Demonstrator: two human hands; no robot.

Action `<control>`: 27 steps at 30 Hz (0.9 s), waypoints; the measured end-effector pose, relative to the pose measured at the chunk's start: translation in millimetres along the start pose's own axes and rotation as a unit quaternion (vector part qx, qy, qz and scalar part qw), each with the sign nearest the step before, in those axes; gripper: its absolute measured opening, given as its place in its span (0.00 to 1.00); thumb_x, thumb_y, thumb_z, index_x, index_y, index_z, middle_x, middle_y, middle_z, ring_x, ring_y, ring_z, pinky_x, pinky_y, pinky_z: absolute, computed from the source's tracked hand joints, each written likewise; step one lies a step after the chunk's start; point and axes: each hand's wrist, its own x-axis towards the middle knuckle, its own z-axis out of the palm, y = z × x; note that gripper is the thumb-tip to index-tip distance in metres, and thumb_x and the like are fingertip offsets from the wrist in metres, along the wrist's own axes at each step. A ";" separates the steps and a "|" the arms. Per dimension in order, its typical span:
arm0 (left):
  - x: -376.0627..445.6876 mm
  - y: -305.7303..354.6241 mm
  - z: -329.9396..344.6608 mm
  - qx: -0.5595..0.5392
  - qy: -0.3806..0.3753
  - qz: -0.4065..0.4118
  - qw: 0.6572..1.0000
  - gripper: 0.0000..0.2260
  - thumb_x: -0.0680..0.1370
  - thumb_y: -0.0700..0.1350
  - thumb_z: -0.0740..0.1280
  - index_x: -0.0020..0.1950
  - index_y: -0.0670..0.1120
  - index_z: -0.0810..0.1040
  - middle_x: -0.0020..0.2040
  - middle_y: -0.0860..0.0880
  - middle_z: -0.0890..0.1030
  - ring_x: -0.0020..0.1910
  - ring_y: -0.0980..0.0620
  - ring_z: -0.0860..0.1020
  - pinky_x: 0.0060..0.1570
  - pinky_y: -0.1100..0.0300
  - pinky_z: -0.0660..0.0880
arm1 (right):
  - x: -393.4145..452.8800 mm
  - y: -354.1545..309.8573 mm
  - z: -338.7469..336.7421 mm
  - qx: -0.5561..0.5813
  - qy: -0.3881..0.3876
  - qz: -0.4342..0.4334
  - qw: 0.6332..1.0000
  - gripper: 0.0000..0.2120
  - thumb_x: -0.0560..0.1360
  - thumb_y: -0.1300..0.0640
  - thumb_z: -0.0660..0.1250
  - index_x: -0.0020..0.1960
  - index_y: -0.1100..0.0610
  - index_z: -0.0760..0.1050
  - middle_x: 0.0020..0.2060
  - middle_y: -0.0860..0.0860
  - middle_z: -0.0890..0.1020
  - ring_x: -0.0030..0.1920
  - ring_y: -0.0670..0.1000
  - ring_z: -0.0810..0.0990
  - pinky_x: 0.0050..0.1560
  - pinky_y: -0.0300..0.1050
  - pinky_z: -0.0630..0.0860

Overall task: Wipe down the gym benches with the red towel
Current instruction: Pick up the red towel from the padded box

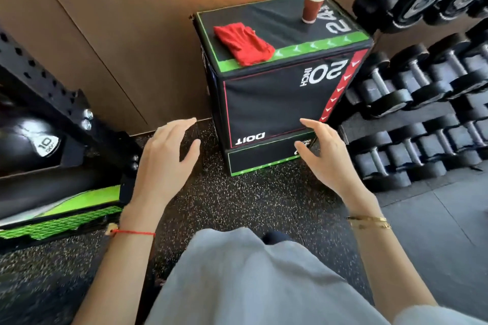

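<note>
A black padded plyo box (274, 97) with green and red edging stands at twelve o'clock on speckled rubber floor (237, 206). On its top lie one crumpled red towel (243, 43), toward eleven o'clock, and one brown paper cup (312, 7), upright, toward one o'clock, well apart. A rack of round black dumbbells (422, 103) fills three o'clock. A black ball marked 10 (34, 140) sits at nine o'clock. Left hand (166, 158) and right hand (324, 155) hover low before the box, fingers spread, holding nothing.
</note>
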 end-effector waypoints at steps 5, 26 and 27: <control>76.1 -6.4 23.3 0.001 0.003 -0.018 1.000 0.17 0.80 0.49 0.63 0.69 0.50 0.72 0.65 0.51 0.76 0.65 0.52 0.72 0.66 0.54 0.69 | 76.8 10.7 8.9 0.010 -0.007 0.002 1.000 0.22 0.77 0.54 0.67 0.70 0.54 0.69 0.64 0.48 0.75 0.69 0.49 0.68 0.65 0.32 0.58; 359.2 -12.2 171.6 0.038 0.009 -0.144 0.989 0.16 0.79 0.48 0.65 0.65 0.44 0.76 0.59 0.46 0.79 0.56 0.44 0.76 0.56 0.47 0.73 | 413.2 90.2 53.7 -0.034 -0.091 -0.020 0.995 0.27 0.77 0.48 0.66 0.70 0.61 0.69 0.64 0.57 0.75 0.64 0.59 0.70 0.66 0.52 0.67; 370.1 -14.7 176.3 0.042 0.000 -0.154 0.987 0.17 0.79 0.49 0.64 0.66 0.44 0.75 0.60 0.45 0.79 0.56 0.44 0.76 0.56 0.47 0.73 | 420.4 90.7 58.7 -0.039 -0.098 -0.020 0.994 0.27 0.77 0.47 0.66 0.71 0.61 0.69 0.63 0.57 0.75 0.64 0.60 0.70 0.65 0.52 0.67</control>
